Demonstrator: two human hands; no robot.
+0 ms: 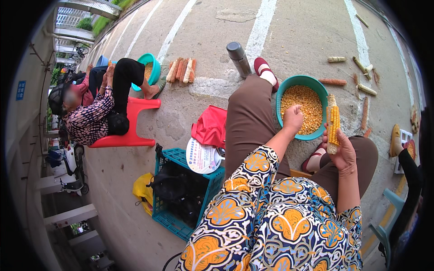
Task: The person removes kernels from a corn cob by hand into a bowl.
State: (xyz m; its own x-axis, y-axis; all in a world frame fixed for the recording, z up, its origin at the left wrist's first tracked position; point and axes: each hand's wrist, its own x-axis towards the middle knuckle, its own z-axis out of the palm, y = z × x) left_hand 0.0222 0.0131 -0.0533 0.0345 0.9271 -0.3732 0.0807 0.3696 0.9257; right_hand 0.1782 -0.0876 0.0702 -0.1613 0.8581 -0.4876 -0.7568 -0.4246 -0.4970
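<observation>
My right hand [341,149] grips the lower end of a partly shelled corn cob [333,124], held upright at the right rim of a green plastic basin [280,101]. Rows of yellow kernels remain along one side of the cob, while its tip and lower end are bare. Loose corn kernels [301,101] fill the bottom of the basin. Over them is my left hand [293,118], its fingers curled inward; whether any kernels are inside them is hidden. The basin stands on the concrete between my feet.
Bare cobs [333,82] lie scattered beyond the basin. A metal thermos [239,59] stands by my left foot. Left of me are a red bag [210,125], a paper fan [202,157] and a teal crate [212,196]. People sit at both sides, one on a red stool [135,117].
</observation>
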